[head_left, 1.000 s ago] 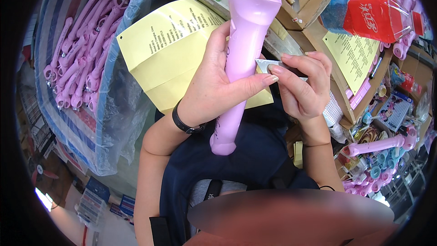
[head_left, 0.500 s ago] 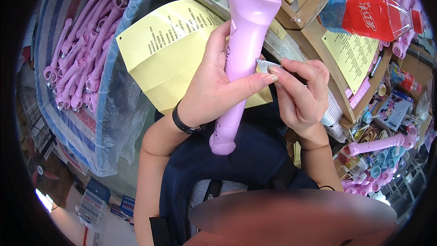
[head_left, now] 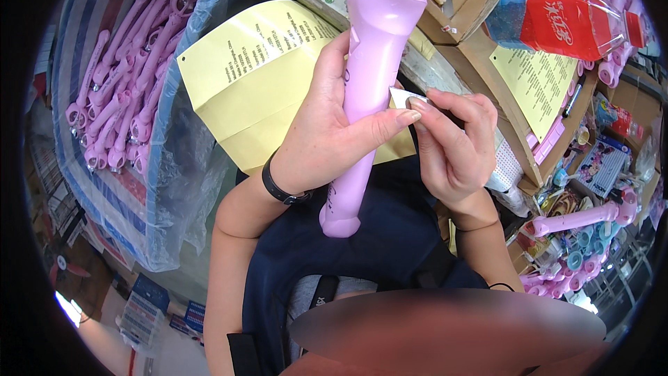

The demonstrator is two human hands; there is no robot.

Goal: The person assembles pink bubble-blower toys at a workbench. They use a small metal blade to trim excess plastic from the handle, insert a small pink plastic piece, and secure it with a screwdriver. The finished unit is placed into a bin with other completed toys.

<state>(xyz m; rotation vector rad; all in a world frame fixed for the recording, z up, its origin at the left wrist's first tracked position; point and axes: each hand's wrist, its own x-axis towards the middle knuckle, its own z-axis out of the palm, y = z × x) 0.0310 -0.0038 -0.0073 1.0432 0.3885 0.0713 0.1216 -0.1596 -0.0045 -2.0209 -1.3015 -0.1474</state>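
Pink handle (head_left: 369, 90) lay slanted across the middle of the head view, its broad upper end running out past the top edge and its narrow lower end over dark clothing (head_left: 393, 230). The left hand (head_left: 316, 125) was curved around the handle's middle, thumb laid across the front and the other fingers largely hidden behind; a black wristband (head_left: 278, 184) sat below it. Just right of the handle, the right hand (head_left: 456, 139) was nearly closed, thumb and forefinger pinching a small pale piece (head_left: 399, 97), the remaining fingers curled. The pale piece's corner met the handle's right edge in the view, though whether it touched could not be told. A creased yellow sheet (head_left: 243, 122) spread left of the handle, and farther left a striped bag (head_left: 104, 10) held many slender pink pieces (head_left: 132, 83). Well right of the handle lay a red-labelled bottle (head_left: 557, 22).
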